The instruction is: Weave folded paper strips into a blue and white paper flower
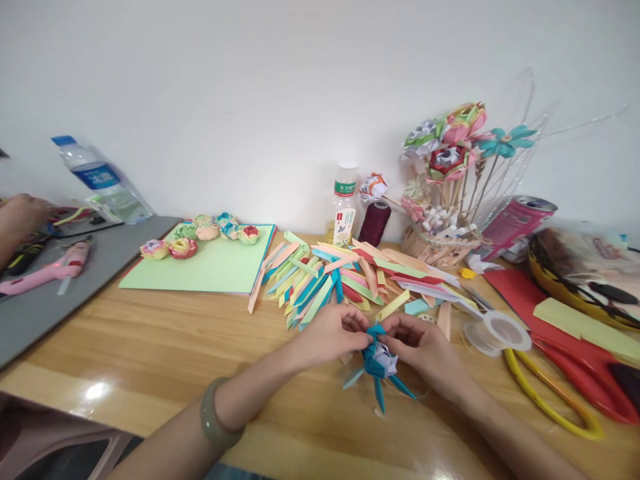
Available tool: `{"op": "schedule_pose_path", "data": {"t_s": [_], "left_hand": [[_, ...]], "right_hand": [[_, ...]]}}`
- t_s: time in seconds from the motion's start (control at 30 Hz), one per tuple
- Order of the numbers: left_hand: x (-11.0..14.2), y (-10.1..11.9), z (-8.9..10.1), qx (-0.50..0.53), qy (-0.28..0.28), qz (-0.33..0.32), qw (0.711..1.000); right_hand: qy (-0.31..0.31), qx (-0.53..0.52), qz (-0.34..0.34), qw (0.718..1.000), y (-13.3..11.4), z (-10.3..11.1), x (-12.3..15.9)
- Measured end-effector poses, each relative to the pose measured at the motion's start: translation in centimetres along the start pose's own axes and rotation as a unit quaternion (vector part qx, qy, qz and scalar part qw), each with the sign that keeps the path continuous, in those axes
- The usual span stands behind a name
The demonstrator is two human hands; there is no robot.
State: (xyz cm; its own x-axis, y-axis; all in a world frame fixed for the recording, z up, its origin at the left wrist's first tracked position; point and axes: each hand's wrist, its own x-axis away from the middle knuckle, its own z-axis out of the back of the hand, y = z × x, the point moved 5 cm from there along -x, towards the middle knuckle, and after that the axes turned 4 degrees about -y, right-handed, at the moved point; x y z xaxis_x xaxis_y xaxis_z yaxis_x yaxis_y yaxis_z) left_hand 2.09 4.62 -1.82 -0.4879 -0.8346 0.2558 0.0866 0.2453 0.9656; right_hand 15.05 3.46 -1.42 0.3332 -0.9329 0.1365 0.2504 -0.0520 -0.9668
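Between my two hands is a blue and white folded paper flower [379, 357], with several blue strips sticking out toward me. My left hand [340, 333] pinches its upper left side with thumb and fingers. From the other side, my right hand [417, 340] grips its upper right edge, fingertips closed on the paper. Just beyond the hands lies a pile of folded paper strips [320, 280] in green, yellow, blue, pink and red. A spool of clear thread [497, 332] sits to the right of my right hand.
Small paper flowers [205, 230] rest on green paper sheets [200, 277]. Scissors [580, 380] lie at right. A small bottle [344, 207], a maroon thread cone [374, 223] and a flower basket [440, 243] stand along the wall. At left are a pink glue gun [60, 267] and another person's hand [25, 217].
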Motion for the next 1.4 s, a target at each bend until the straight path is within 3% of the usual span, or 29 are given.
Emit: {"op": "schedule_pose_path", "data": {"t_s": [0.13,0.27,0.4,0.5,0.6,0.73,0.87,0.93,1.1,1.4], "left_hand": [[0.1,-0.1,0.4,0.060,0.011,0.017,0.998],[0.3,-0.1,0.5,0.158,0.016,0.029,0.987],[0.2,-0.1,0.2,0.104,-0.010,0.019,0.994],[0.3,0.7,0.2,0.039,0.010,-0.050,0.998],[1.0,2.0,0.3,-0.042,0.049,-0.156,0.986],[2.6,3.3,0.1,-0.175,0.106,-0.303,0.931],[3.3,3.3,-0.7,-0.260,0.090,-0.382,0.882],[3.3,3.1,-0.7,-0.263,0.092,-0.379,0.882],[2.8,3.0,-0.3,-0.221,0.116,-0.316,0.915],[2.2,2.6,0.0,-0.182,0.099,-0.274,0.939]], "right_hand": [[0.065,0.125,0.065,0.988,-1.1,0.6,0.6],[0.075,0.215,0.134,0.964,-1.9,0.6,1.2],[0.056,0.255,0.235,0.936,-2.7,0.3,1.7],[0.076,0.285,0.285,0.912,-3.5,0.6,2.0],[0.097,0.279,0.263,0.919,-4.1,1.4,2.1],[0.125,0.266,0.210,0.932,-4.6,2.1,2.3],[0.079,0.256,0.195,0.943,-4.4,1.3,2.1],[0.060,0.247,0.191,0.948,-4.2,1.0,1.9],[0.062,0.253,0.175,0.950,-3.6,1.1,1.4],[0.062,0.276,0.183,0.942,-3.4,1.3,1.5]]}}
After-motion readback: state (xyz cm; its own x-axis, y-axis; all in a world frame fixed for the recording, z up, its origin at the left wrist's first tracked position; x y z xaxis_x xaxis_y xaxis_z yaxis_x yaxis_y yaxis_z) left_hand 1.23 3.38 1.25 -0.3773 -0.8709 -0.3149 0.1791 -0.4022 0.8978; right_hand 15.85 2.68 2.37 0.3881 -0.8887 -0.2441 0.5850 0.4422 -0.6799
